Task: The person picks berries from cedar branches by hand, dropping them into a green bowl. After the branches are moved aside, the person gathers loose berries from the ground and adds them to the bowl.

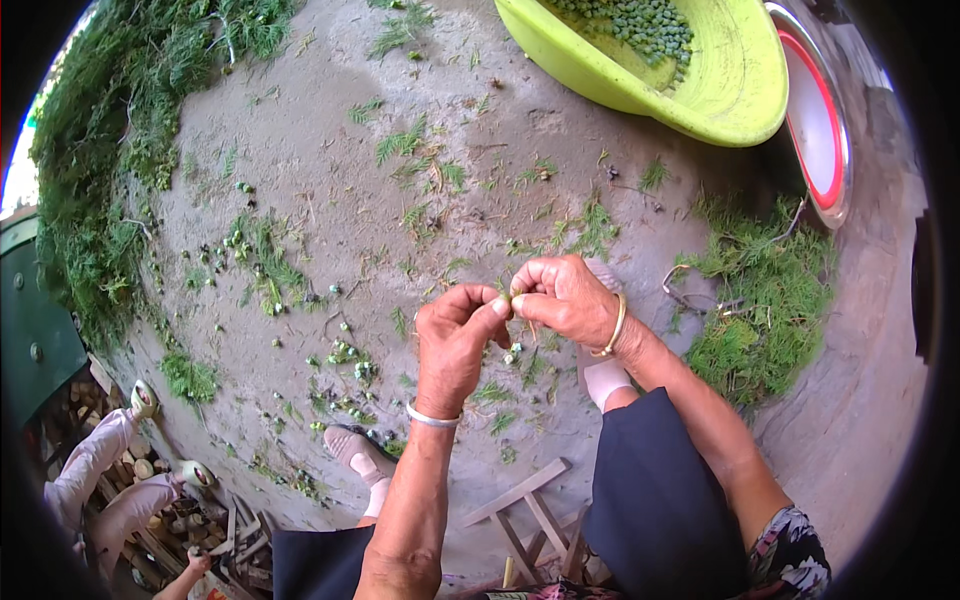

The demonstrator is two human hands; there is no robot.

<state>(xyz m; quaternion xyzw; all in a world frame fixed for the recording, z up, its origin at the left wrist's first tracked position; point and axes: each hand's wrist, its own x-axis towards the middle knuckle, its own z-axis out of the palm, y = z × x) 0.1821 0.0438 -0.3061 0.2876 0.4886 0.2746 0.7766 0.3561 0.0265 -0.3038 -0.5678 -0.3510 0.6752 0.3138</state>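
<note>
My left hand (450, 335), with a silver bangle at its wrist, and my right hand (568, 298), with a gold-coloured one, meet over the ground between my knees. Thumb and forefinger of each pinch a tiny green sprig (514, 296); its details are mostly hidden by the fingertips. Small green cones (345, 352) and bits of evergreen lie scattered below and to the left of my hands. At the upper right stands a yellow-green plastic basin (745, 85) with many green cones (640, 35) in it.
A big heap of evergreen branches (110, 190) lines the left; a smaller pile (765, 310) lies right. Behind the basin leans a white, red-rimmed basin (815, 120). Another person's legs (110, 455) and stacked firewood (145, 520) are lower left. A wooden stool frame (530, 505) stands below me.
</note>
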